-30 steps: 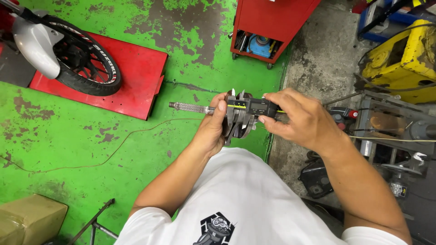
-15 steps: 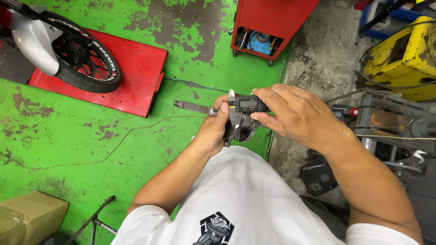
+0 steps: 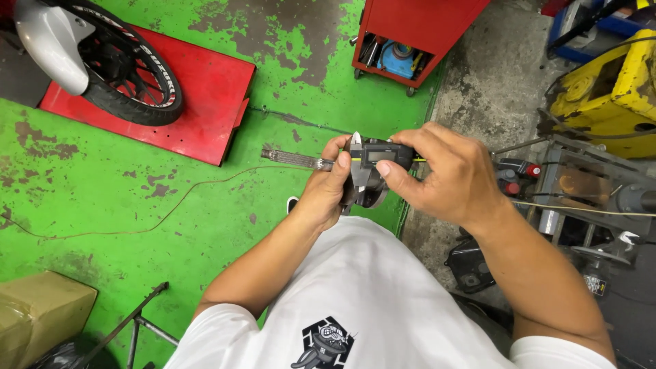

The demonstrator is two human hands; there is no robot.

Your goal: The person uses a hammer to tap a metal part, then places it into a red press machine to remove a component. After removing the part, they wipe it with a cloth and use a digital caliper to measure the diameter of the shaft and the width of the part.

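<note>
My left hand (image 3: 329,191) grips a metal shaft (image 3: 290,158) with a round part at its end, the shaft sticking out to the left. My right hand (image 3: 447,176) holds a digital caliper (image 3: 383,156), thumb on its slider below the small display. The caliper's jaws (image 3: 357,164) close around the part between my hands. The part itself is mostly hidden behind my fingers.
A motorcycle wheel (image 3: 130,65) rests on a red lift platform (image 3: 198,102) at upper left. A red tool cart (image 3: 410,34) stands ahead, yellow equipment (image 3: 608,89) and a metal machine (image 3: 588,198) at right. A cardboard box (image 3: 41,311) sits lower left on the green floor.
Both hands and the caliper have shifted slightly down and left in view; my right hand has slid closer over the caliper body. The grip stays the same.
</note>
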